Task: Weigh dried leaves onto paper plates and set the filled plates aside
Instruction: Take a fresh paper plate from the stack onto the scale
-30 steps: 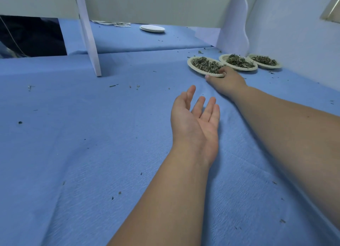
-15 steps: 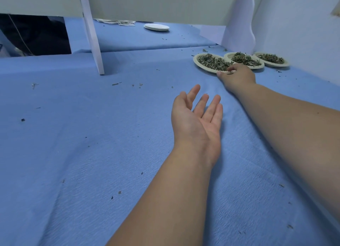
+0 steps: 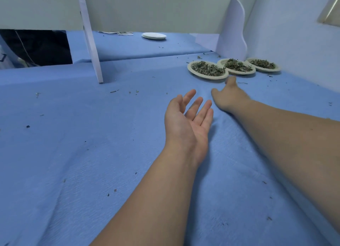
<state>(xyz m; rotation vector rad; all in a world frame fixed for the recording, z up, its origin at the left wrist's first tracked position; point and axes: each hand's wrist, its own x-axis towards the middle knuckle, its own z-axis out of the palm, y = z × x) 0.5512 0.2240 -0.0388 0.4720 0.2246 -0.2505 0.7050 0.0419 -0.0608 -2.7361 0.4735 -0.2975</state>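
work surface: a blue cloth covers the table. small leaf fragments lie scattered on it.

left hand: it rests on the cloth near the centre, palm up. the fingers are extended and loosely spread, with a slight relaxed curl. it holds nothing.

right hand: it lies palm down, just beyond and to the right of the left hand. the fingers point toward the filled plates and are spread, not curled. it grips nothing. one fingertip sits just beside the rim of the nearest plate. motion blur prevents confirming contact.

filled plates: three paper plates stand in a row at the far right of the cloth, close to the white side wall.
- left plate: nearest to the right hand, carrying a heap of dried leaves.
- middle plate: its rim meets the rim of the left plate.
- right plate: just beside the middle plate, closest to the wall.

all three plates carry dried leaves.

other items: a stack of empty plates lies on the rear section of the cloth, well apart from the filled row. a narrow white board stands upright to the left of centre. a curved white panel stands directly behind the filled plates.
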